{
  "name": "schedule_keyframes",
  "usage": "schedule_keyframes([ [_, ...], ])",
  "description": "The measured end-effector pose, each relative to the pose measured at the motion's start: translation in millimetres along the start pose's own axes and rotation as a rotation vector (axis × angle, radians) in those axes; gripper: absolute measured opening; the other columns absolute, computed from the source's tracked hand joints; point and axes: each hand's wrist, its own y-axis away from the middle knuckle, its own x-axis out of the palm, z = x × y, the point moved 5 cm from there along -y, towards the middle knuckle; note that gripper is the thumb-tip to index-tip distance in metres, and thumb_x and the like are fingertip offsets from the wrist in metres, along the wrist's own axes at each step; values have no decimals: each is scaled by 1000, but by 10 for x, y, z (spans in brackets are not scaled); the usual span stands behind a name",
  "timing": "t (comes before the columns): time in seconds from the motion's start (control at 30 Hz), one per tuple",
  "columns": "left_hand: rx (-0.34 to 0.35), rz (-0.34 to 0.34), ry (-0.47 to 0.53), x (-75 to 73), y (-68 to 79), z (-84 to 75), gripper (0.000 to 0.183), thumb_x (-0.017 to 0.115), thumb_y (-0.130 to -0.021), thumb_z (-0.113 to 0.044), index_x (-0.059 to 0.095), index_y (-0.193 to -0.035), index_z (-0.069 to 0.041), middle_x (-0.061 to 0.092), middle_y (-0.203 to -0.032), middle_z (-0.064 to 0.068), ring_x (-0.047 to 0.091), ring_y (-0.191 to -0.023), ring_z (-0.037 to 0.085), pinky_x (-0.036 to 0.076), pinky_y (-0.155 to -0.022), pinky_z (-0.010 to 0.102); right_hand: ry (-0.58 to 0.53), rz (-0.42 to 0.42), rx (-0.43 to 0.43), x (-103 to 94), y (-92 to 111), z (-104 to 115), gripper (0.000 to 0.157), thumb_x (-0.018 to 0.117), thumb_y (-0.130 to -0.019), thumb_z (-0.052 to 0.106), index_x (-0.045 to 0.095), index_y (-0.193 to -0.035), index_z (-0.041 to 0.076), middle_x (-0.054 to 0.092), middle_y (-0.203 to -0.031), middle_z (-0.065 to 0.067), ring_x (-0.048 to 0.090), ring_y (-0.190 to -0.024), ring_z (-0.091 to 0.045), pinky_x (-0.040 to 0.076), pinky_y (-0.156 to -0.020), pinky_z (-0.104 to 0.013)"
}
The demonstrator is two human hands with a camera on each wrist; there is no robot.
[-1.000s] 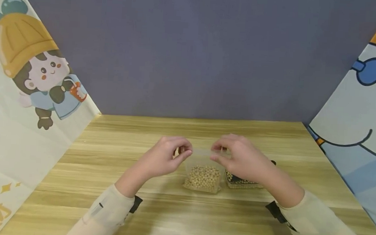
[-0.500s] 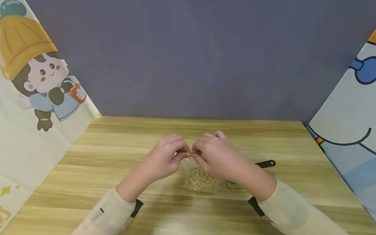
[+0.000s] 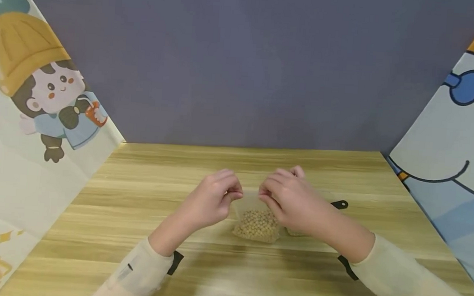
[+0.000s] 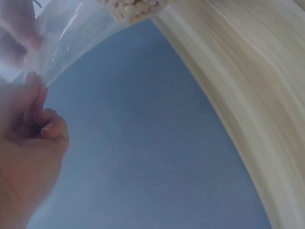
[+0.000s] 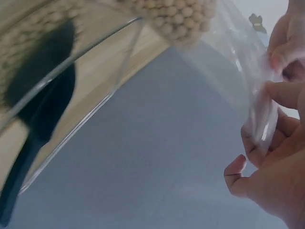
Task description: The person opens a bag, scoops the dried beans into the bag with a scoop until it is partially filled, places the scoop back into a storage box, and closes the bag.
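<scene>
A clear plastic bag (image 3: 250, 202) stands on the table, its lower part filled with pale round soybeans (image 3: 258, 225). My left hand (image 3: 217, 197) pinches the bag's top edge at its left corner between thumb and fingertips. Along the same edge, farther right, my right hand (image 3: 288, 198) pinches the plastic; in the right wrist view the film (image 5: 262, 117) lies between its thumb and fingers. Behind the right forearm, mostly hidden in the head view, is a clear box holding more soybeans (image 5: 45, 26) and a black spoon (image 5: 45, 86).
The wooden table (image 3: 143, 214) runs back to a grey-blue panel (image 3: 242, 67). Printed cartoon panels flank it on the left (image 3: 12, 152) and right (image 3: 445, 147). The black spoon's handle (image 3: 340, 204) sticks out past the right forearm.
My right hand moved left along the bag's top edge until it met the left hand, then slid back partway to the right. The left hand stayed at its corner.
</scene>
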Motion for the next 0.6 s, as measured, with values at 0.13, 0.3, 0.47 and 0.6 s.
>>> schedule_keyframes([
  [0.13, -2, -16, 20, -28, 32, 21, 16, 77, -91, 4, 66, -86, -6, 67, -83, 3, 59, -75, 12, 54, -65, 21, 14, -30, -8, -59, 116, -93, 7, 73, -101, 19, 69, -96, 21, 68, -91, 9, 53, -85, -11, 34, -80, -35],
  [0.3, -14, -44, 41, -111, 113, 73, 17, 77, -91, 5, 67, -85, -7, 66, -81, 2, 58, -74, 10, 54, -64, 21, 32, -125, -39, -109, 235, -200, 11, 78, -95, 12, 68, -93, 18, 69, -90, 7, 57, -85, -12, 40, -80, -38],
  [0.47, -85, 4, 102, -168, 163, 83, 14, 77, -93, 1, 69, -86, -9, 65, -81, -2, 56, -74, 5, 53, -64, 20, -61, -121, -15, -142, 266, -262, 15, 79, -94, 11, 68, -90, 20, 67, -87, 11, 55, -83, -7, 41, -78, -35],
  [0.6, -225, 122, 236, -244, 172, 63, 11, 74, -97, -3, 71, -88, -10, 63, -79, -3, 52, -70, 5, 48, -60, 20, -283, -12, 88, -224, 274, -268, 15, 75, -99, 14, 68, -89, 23, 61, -83, 14, 52, -79, -3, 47, -72, -28],
])
